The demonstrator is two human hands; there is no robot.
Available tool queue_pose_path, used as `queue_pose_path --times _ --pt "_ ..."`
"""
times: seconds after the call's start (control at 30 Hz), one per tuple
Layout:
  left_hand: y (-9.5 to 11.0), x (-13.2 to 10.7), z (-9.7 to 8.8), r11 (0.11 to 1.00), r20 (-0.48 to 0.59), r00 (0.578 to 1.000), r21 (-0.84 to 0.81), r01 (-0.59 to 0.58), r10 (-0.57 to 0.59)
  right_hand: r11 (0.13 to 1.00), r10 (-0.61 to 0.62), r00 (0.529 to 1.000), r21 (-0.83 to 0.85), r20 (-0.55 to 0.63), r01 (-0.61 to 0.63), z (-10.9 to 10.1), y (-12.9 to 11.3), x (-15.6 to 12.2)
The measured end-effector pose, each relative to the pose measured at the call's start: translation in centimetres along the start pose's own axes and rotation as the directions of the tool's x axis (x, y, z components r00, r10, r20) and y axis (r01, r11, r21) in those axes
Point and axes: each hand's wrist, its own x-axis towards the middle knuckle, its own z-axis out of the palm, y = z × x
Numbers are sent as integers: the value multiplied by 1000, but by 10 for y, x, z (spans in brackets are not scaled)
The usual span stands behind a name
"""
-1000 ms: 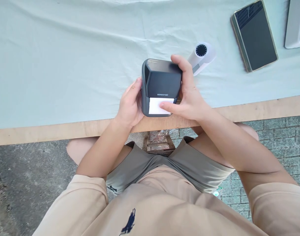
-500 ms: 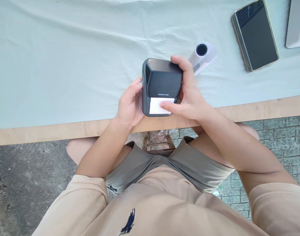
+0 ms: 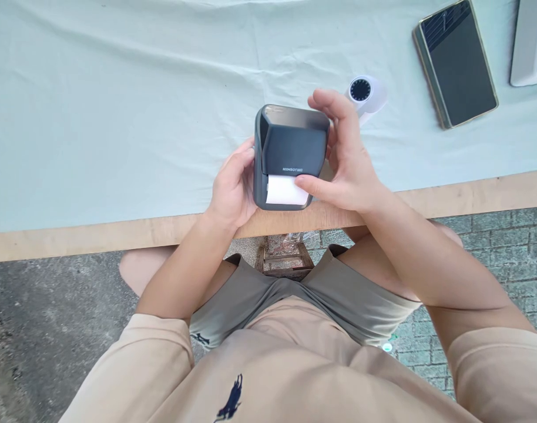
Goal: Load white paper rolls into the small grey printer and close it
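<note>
A dark label printer (image 3: 295, 147) marked NIIMBOT is held up above the table's near edge. White label paper (image 3: 284, 190) shows in the slot on its lower front. My left hand (image 3: 233, 185) is closed round the printer's left side, its fingers partly hidden behind it. My right hand (image 3: 350, 158) is at the printer's right side with thumb and fingers spread. That thumb lies over the right end of the label paper, and whether it presses on it I cannot tell. Just beyond the right fingers is a white cylindrical device (image 3: 368, 94) with a round black end.
A phone-like black-screened device (image 3: 460, 64) lies at the upper right. Past it, a white object (image 3: 530, 47) is cut off by the frame edge. Pale green cloth (image 3: 118, 117) covers the table, whose bare wooden edge (image 3: 83, 236) runs in front of my lap.
My right hand has shifted to the right and its fingers have loosened from the printer's top corner. Its thumb has slid toward the label's right end. My left hand stays in place.
</note>
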Motion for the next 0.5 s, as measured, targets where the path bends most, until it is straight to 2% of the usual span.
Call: queue_pose_path --times 0.13,0.23,0.43,0.5 --pt "-2 1 -1 999 -11 1000 -35 -6 5 996 -79 994 -51 -80 75 -9 -6 5" --pt "-2 1 -2 999 -32 999 -30 12 -13 990 -136 967 -65 -217 124 -16 -18 13" --pt "-2 1 -2 1000 -12 1000 -24 13 -13 983 -131 900 -171 -415 65 -21 -39 36" --pt "-2 2 -1 1000 -23 1000 -24 7 -7 979 -81 900 -202 -427 -7 -21 -41 41"
